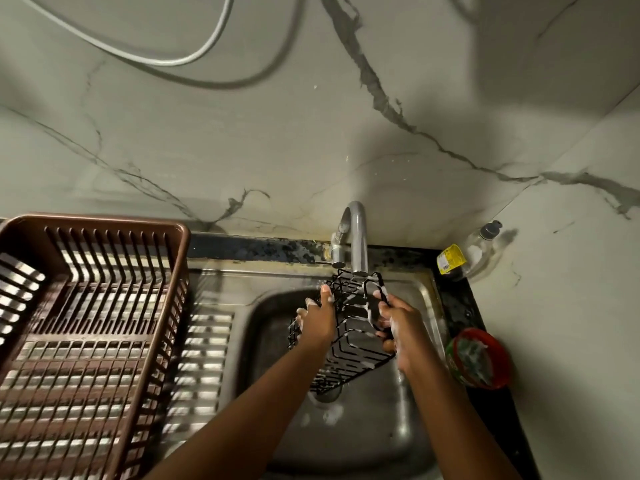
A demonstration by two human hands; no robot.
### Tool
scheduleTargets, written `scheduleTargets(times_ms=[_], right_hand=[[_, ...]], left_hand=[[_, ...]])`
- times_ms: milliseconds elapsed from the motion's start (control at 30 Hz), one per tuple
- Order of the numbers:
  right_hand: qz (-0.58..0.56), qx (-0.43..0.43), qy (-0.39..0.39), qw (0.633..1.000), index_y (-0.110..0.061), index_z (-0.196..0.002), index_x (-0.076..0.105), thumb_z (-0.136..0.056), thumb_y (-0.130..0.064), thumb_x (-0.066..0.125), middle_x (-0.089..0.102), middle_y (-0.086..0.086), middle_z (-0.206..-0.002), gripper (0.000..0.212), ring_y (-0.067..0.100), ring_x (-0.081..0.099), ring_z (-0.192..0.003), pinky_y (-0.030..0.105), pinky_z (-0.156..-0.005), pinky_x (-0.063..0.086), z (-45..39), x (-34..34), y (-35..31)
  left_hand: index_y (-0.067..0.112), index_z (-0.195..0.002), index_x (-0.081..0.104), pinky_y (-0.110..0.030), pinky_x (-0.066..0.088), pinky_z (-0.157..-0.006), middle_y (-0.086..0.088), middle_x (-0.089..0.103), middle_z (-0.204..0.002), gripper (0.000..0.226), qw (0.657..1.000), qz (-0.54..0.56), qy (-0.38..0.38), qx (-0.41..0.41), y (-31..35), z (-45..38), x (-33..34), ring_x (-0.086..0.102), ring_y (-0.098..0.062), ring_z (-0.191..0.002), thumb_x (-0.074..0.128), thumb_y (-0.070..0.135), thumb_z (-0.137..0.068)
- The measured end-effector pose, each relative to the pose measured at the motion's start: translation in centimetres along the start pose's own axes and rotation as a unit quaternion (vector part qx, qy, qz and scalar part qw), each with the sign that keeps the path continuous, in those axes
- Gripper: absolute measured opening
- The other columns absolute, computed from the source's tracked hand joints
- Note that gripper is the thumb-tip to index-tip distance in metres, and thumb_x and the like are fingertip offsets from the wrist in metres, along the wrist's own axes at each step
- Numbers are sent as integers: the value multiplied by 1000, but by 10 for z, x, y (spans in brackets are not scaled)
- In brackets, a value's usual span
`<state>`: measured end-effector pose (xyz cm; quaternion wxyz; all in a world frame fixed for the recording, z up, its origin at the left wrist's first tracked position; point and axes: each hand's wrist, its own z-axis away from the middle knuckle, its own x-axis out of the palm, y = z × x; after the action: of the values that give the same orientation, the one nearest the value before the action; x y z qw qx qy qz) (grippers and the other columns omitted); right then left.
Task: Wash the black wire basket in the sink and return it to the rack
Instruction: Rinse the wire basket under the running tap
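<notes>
The wire basket point(349, 327) is showing black with white suds. The slatted rack point(86, 323) is looking brown, the tap point(356, 237) silver, the wall point(311, 133) white with grey veins, the tub point(479, 358) red and green, the bottle label point(450, 259) yellow.

Tap point(356, 237) crowds basket point(353, 337) top; basin point(363, 427) below open.
</notes>
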<state>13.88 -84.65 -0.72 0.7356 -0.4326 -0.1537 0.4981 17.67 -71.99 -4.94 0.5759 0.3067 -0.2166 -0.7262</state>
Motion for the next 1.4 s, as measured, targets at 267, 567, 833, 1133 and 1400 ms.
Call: scheduleTargets(times_ms=[267, 567, 833, 1133, 1400], right_hand=[[2, 4, 2, 1000, -23, -130, 63, -103, -13, 44, 46, -1, -66, 34, 10, 41, -46, 16, -34, 26, 6, 8, 2], [-2, -10, -22, 1000, -27, -130, 63, -101, -13, 46, 55, 6, -84, 37, 20, 46, -70, 25, -52, 32, 10, 34, -13], [-6, 6, -75, 997, -23, -131, 59, -104, -17, 45, 54, -4, -74, 30, 7, 44, -61, 20, -45, 32, 12, 45, -28], [40, -26, -215, 976, -21, -140, 52, -106, -19, 40, 60, 4, -73, 36, 13, 59, -59, 21, -47, 42, 15, 30, -11], [43, -37, -238, 970, -23, -143, 50, -107, -19, 36, 65, 6, -83, 38, 16, 63, -66, 27, -57, 53, 25, 14, -6]], left_hand=[[29, -157, 27, -55, 11, -123, -8, 18, -167, 95, 994, 83, -36, 55, 3, -8, 12, 13, -29, -154, 24, 87, -83], [21, -146, 44, -52, 46, -107, -9, 60, -139, 93, 983, 154, -15, 99, -2, -18, 1, 58, -30, -126, 52, 80, -73], [14, -146, 40, -34, 43, -104, 2, 54, -124, 48, 980, 111, 31, 163, 19, 2, -21, 55, -22, -122, 52, 32, -103], [21, -114, 55, -47, 53, -97, -4, 70, -110, 20, 974, 139, 40, 172, 0, 2, -34, 67, -23, -105, 60, 33, -98], [15, -139, 47, -37, 50, -98, 0, 64, -124, 47, 972, 116, 42, 200, -1, 11, -26, 62, -19, -115, 63, 29, -97]])
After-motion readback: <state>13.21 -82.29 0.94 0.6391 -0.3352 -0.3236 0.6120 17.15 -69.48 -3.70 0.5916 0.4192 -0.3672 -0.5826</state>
